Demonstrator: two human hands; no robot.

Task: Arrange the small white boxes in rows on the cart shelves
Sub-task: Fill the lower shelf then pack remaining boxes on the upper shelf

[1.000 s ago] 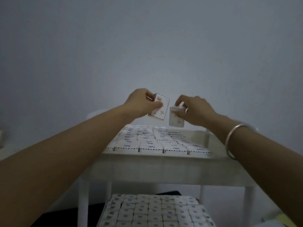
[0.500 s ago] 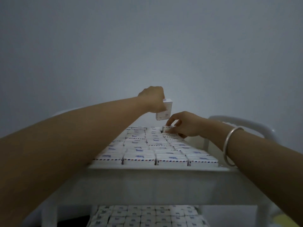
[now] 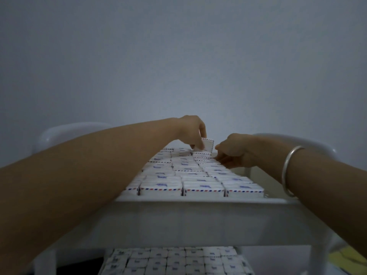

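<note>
White card with a red-and-blue dashed edge made up the box (image 3: 208,145) that the left hand (image 3: 193,131) held. Its grip was pinched on the box's left side, and the box stood tilted on edge just above the far end of the top shelf (image 3: 198,219). That shelf carried flat boxes (image 3: 202,188) laid in tight rows, touching side to side. The lower shelf (image 3: 314,259) showed the same packing.

The right hand (image 3: 235,153), with a bangle (image 3: 289,169) on its wrist, lay at the right side of the far rows with its fingertips against them. Whether that grip pinched a box or only steadied the row could not be told.

Such a box was probably very light and hollow, stiff enough along its folded edges but easily dented across the broad faces. The card looked matt, so it was unlikely to slip. The best hold was a light pinch across two opposite narrow edges near a corner, leaving the underside free to slide down into the gap. Too much squeeze would crush it. A careless nudge could push its neighbours out of line, since nothing seemed to hold them except each other.
</note>
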